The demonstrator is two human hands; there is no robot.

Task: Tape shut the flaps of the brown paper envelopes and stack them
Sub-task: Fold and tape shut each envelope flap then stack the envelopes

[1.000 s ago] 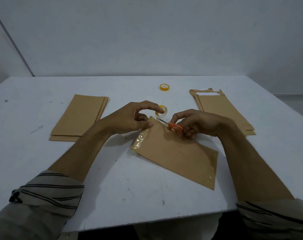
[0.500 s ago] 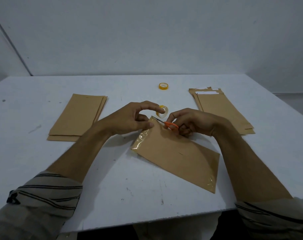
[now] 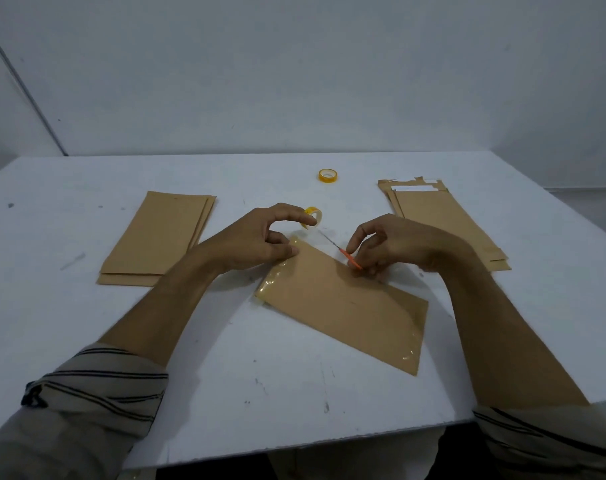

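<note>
A white table (image 3: 225, 382) marked with dark scuffs stands against a plain pale wall (image 3: 294, 81). In the middle of it a brown paper envelope (image 3: 346, 306) lies flat and slantwise, with glossy clear tape over both of its short ends.

The left hand (image 3: 256, 242) is curled at the envelope's far left end: its thumb presses down on the taped edge, and its forefinger hooks over a yellow tape roll (image 3: 314, 216) standing just beyond the envelope's corner. The right hand (image 3: 391, 244) pinches small orange-handled scissors (image 3: 346, 255) over the envelope's far long edge, the blades pointing at the roll; I cannot tell whether they are parted.

A neat stack of envelopes (image 3: 159, 233) lies to the left. Another pile of envelopes (image 3: 433, 216), with white strips showing at its far end, lies to the right. A second tape roll (image 3: 327, 176) sits farther back between them. Striped sleeves (image 3: 97, 386) are pushed up both forearms.
</note>
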